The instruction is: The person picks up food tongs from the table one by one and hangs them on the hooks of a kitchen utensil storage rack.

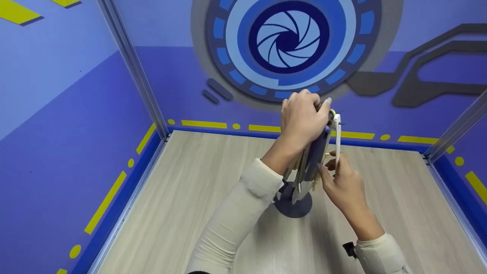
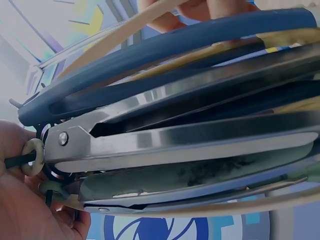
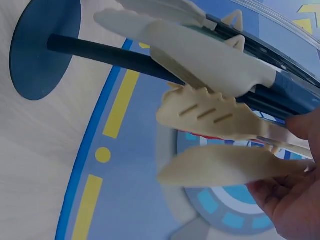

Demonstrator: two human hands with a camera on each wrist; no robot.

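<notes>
A dark utensil stand with a round base (image 1: 283,207) is hung all round with kitchen utensils. My left hand (image 1: 304,118) grips its top, fingers curled over the hooks. In the left wrist view, metal tongs (image 2: 200,135) and a blue handle (image 2: 165,50) hang beside that hand. My right hand (image 1: 346,184) is low on the stand's right side, its fingers curled at a cream spatula (image 3: 215,167) whose handle (image 1: 338,140) reaches up to the hooks. The right thumb lies by a blue-handled turner (image 3: 210,60). Tongs with a slotted beige tip (image 3: 210,115) hang between them.
The stand is on a pale wood-grain tabletop (image 1: 182,198). Blue printed panels (image 1: 167,76) rise behind and at both sides, with metal posts (image 1: 133,64) at the corners. A black clip (image 1: 349,249) sits at the right cuff.
</notes>
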